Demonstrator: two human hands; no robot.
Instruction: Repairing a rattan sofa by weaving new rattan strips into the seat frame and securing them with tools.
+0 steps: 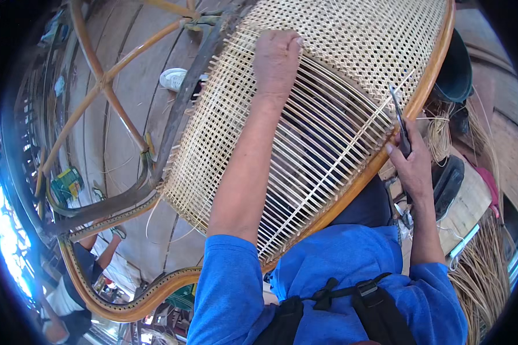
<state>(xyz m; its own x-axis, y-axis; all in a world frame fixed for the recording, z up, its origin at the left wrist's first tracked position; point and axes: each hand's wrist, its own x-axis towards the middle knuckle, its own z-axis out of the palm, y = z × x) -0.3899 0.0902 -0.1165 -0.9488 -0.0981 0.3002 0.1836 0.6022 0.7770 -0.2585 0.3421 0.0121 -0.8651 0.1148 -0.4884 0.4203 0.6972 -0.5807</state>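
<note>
A panel of woven cane (339,37) is stretched in a curved, varnished wooden frame (351,178) before me. Its upper part and left side are closely woven, while the middle holds a gap of bare parallel strands (311,152) with a few crossing strands on the right. My left hand (277,60) is closed on the weave at the gap's upper left corner; its fingertips are hidden. Close to the right rail, my right hand (413,164) grips a slim pointed metal tool (398,112) with a dark handle. The tool's tip lies over the weave.
A dark green bucket (454,69) stands beyond the right rail. Bundles of cane strands (439,138) hang and lie on the right. Another wooden frame with crossed poles (105,83) is at left. A white shoe (172,79) shows on the plank floor, and another person's arm (106,253) at lower left.
</note>
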